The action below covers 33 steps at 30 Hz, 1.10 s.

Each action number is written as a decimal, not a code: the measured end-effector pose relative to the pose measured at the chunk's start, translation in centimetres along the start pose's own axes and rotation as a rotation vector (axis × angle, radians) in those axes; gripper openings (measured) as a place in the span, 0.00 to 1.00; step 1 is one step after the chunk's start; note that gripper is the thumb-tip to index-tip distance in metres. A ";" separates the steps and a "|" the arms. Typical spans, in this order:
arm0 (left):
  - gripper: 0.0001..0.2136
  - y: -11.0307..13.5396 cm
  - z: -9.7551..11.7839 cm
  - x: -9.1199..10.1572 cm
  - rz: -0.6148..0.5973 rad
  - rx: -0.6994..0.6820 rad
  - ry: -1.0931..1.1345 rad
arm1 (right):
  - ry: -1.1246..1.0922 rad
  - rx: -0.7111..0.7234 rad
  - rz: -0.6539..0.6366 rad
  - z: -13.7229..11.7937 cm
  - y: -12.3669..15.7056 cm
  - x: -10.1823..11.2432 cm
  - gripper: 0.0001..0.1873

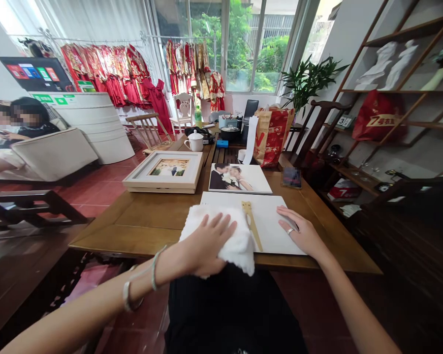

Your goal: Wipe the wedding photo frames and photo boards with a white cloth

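My left hand (206, 243) lies flat, fingers spread, on a white fluffy cloth (236, 246) that covers the near left part of a white board or album (269, 221) on the wooden table (140, 221). My right hand (299, 231), with a ring on one finger, rests open on the board's right edge. A thin wooden tool (251, 221) with a notched head lies on the board between my hands. A photo album (239, 178) with a couple on its cover lies just beyond.
A framed photo (166, 171) sits at the table's far left. A white teapot (195, 141), a red and gold bag (271, 133) and small items stand further back. Wooden shelves (391, 93) stand at right. People sit on a sofa (47, 152) at left. Red garments hang by the window.
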<state>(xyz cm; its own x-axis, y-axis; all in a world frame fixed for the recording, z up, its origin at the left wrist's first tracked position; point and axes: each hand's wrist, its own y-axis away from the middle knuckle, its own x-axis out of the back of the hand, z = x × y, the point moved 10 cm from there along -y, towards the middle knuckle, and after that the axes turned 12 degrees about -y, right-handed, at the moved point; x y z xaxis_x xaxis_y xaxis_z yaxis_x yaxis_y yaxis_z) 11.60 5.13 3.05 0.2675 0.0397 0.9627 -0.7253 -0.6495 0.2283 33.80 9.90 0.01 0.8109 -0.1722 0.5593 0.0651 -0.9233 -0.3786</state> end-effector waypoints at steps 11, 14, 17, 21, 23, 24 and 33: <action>0.32 -4.8 -2.2 0.0 0.165 0.011 -0.019 | -0.008 0.003 -0.008 -0.1 0.3 -0.2 0.18; 0.36 -2.2 0.8 -0.1 0.136 -0.009 -0.014 | -0.005 0.005 0.000 -0.1 0.0 -0.2 0.18; 0.39 0.2 3.4 -0.1 0.107 -0.045 0.007 | 0.003 0.006 0.005 -0.1 -0.2 -0.1 0.18; 0.38 0.4 3.5 -0.3 0.080 -0.042 0.043 | 0.014 -0.004 -0.002 -0.1 -0.3 -0.1 0.18; 0.36 -1.0 2.0 -0.2 0.099 -0.016 0.036 | 0.016 -0.006 -0.006 0.0 -0.1 -0.1 0.18; 0.35 -2.0 1.1 -0.1 0.117 -0.009 0.027 | 0.016 -0.004 -0.007 0.0 -0.1 0.0 0.18; 0.28 -10.8 -3.8 1.3 0.197 -0.019 0.007 | 0.006 -0.018 -0.007 0.4 0.2 -0.2 0.18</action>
<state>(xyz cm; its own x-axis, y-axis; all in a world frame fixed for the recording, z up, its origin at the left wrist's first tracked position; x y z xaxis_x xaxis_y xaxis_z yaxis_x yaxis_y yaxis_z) 17.33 15.07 2.43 0.1150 -0.0817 0.9900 -0.7753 -0.6304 0.0381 33.86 9.85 -0.48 0.8070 -0.1675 0.5663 0.0606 -0.9304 -0.3614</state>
